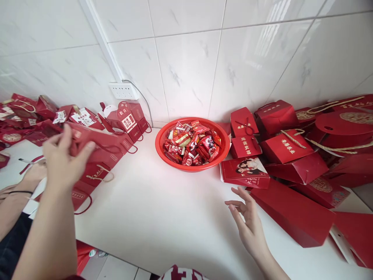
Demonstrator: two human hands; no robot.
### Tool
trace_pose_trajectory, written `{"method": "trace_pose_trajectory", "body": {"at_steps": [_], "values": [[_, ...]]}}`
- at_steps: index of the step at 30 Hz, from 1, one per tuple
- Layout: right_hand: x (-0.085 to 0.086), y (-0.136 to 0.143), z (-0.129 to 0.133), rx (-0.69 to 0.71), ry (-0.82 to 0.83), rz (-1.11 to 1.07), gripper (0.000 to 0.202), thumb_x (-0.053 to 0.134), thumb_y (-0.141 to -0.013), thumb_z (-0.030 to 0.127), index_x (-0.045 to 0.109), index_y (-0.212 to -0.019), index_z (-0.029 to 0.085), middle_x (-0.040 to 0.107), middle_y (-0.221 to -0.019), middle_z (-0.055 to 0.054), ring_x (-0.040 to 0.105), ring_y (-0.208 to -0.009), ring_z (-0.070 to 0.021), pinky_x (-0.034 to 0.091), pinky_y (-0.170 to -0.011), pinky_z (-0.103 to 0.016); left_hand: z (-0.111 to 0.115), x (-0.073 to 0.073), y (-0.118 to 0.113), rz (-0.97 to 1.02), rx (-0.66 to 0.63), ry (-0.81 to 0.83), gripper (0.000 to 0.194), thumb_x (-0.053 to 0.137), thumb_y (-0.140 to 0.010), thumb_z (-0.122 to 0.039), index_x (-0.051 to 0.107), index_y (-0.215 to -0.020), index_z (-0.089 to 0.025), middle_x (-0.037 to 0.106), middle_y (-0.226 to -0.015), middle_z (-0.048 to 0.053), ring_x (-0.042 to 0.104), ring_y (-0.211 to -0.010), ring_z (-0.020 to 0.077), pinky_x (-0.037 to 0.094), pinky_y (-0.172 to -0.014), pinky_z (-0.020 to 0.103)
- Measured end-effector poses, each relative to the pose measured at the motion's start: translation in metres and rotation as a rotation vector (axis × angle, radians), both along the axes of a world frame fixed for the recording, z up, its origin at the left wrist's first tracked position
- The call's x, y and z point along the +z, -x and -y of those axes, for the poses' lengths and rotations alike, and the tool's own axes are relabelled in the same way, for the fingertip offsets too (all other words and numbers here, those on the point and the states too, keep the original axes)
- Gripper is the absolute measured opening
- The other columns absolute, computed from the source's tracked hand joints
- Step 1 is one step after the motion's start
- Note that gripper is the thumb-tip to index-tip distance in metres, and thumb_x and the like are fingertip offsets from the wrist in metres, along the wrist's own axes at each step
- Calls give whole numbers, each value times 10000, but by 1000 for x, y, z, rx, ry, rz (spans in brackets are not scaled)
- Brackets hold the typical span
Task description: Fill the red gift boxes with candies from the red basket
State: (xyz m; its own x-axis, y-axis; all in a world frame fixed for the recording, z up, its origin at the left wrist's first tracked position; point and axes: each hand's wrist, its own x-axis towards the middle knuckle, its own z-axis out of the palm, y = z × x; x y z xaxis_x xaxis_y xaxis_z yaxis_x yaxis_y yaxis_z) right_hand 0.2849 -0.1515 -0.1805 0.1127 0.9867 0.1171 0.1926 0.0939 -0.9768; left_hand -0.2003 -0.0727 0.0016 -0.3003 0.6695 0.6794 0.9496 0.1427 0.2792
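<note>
On the left, my left hand [65, 157] has its thumb and fingers about the upper end of a red gift box [100, 136], which stands in a row of other red gift boxes with cord handles. Part of that box is hidden behind the hand. My right hand [247, 221] hovers over the white table with its fingers apart, holding nothing. Closest to it are a flat red box with a printed couple [247, 171] and a long plain red box [294, 214]. At the back middle sits a red plastic basket [159, 149] full of wrapped candies [190, 144].
Another person's hand [36, 171], with a black band on the wrist, rests at the far left beside a pen [25, 160]. Red boxes [287, 146] pile up on the right, some with rope handles. A white power socket [124, 91] is on the tiled wall.
</note>
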Motion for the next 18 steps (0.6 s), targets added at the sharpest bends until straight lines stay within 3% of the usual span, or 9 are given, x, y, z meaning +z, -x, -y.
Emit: {"method": "trace_pose_trajectory", "body": {"at_steps": [3,6,11,15,18], "values": [[-1,6,1,40,3,52,480,514,-957,430,368,-1406,338,465,-1425,-119,673,-961,-222,560,-793,-390,-46,28,48,61,107,-4,900,588,-811,-657,313,-1528,-189,375,-1408,115,307,-1380,322,239,-1175,478],[-2,10,2,66,16,82,472,507,-959,427,366,-1400,338,468,-1427,-116,672,-961,-217,567,-663,-316,-93,35,77,87,116,173,968,594,-802,-682,321,-1505,-75,345,-1463,152,285,-1385,334,205,-1175,505],[-3,9,-2,60,25,95,480,500,-963,420,351,-1410,332,475,-1421,-119,669,-960,-213,534,-549,-258,-146,27,84,37,67,463,1021,590,-798,-690,362,-1427,81,393,-1483,227,255,-1395,384,203,-1140,558],[-4,7,-5,48,36,103,468,499,-966,415,361,-1405,334,478,-1418,-112,669,-953,-205,532,-545,-250,-164,24,84,-18,113,520,1035,538,-794,-739,428,-1360,120,335,-1513,275,225,-1420,409,225,-1129,547],[-5,6,-5,52,43,113,459,499,-966,412,369,-1399,328,480,-1418,-115,670,-952,-205,535,-551,-251,-174,26,91,-52,163,558,1022,584,-762,-735,495,-1286,138,403,-1471,280,282,-1402,393,276,-1111,535]]}}
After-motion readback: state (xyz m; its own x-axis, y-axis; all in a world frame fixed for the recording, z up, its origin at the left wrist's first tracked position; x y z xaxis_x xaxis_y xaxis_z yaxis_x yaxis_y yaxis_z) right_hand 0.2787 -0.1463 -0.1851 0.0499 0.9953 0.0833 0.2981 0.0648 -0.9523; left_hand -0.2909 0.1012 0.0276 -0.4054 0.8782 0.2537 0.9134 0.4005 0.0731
